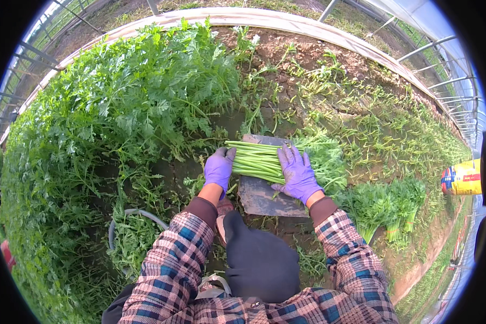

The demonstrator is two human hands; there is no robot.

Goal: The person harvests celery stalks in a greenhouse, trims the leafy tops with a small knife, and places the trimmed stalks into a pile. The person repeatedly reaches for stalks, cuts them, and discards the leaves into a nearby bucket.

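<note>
A bunch of leafy greens with long pale-green stems (pixel 257 162), probably crown daisy, lies crosswise on a dark, soil-smeared board (pixel 263 198). Its feathery leaves (pixel 324 162) point right, past the board's edge. My left hand (pixel 219 168), in a purple glove with dirty fingertips, is at the left stem ends; its fingers are partly hidden. My right hand (pixel 297 172), gloved alike, lies palm down across the bunch where stems meet leaves. Its fingers are spread and the thumb is on the near side.
Dense uncut greens (pixel 146 89) grow on the left. Several bunches, some banded (pixel 393 210), lie at right on cut stubble (pixel 380 137). A grey-rimmed container of greens (pixel 112 233) stands by my left arm. Beyond are a yellow printed bag (pixel 463 177) and greenhouse pipes (pixel 453 81).
</note>
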